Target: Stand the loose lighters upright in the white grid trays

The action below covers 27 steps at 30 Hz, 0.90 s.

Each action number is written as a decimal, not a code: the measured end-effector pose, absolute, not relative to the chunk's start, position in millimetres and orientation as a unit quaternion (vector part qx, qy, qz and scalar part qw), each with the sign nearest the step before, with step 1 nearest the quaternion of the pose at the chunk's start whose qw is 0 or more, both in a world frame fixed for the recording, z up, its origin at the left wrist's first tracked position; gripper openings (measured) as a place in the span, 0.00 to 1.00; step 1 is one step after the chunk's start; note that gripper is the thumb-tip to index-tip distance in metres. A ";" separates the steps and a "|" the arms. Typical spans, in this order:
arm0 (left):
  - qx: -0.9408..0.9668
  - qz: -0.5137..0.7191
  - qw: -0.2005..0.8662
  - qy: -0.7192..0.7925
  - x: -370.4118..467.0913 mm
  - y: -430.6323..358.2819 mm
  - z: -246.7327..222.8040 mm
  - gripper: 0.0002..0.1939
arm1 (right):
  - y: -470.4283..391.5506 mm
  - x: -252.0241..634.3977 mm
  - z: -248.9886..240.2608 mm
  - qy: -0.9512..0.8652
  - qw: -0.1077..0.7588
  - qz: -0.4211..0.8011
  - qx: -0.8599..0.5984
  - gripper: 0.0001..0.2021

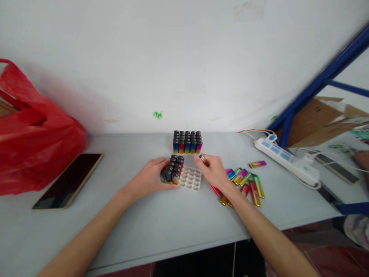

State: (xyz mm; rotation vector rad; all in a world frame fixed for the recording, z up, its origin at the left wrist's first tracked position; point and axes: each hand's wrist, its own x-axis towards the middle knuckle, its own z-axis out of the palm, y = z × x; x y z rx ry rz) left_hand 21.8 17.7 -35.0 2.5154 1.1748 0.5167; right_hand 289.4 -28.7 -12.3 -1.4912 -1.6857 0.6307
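A pale tray with round pockets (pixel 190 178) lies on the table, its left part filled with upright black-topped lighters (pixel 175 169). Around the left end of the tray and its lighters my left hand (pixel 152 175) is curled. My right hand (pixel 212 171), fingers closed, grips a lighter (pixel 203 159) just beyond the tray's right edge. Behind the tray stands a full block of upright lighters (pixel 187 142) in rows. Loose shiny coloured lighters (pixel 245 181) lie in a pile to the right, partly hidden by my right forearm; a single one (pixel 257 164) lies apart.
On the left are a red plastic bag (pixel 40 130) and a dark-screened phone (pixel 69 181). A white power strip (pixel 288 157) with cables lies at the right, beside a blue metal frame (pixel 319 82) and a cardboard box (pixel 314 121). A white wall (pixel 184 69) rises behind the table.
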 end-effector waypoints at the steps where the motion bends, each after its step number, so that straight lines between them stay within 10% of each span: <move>1: 0.878 0.175 0.165 0.414 21.6 17.7 -34.6 0.32 | -28.5 289.3 -13.1 -0.667 0.386 0.244 -0.589 0.25; 27: 0.873 0.161 0.198 0.416 22.1 13.9 -30.9 0.32 | -28.1 289.9 -20.3 -0.758 0.349 0.224 -0.503 0.20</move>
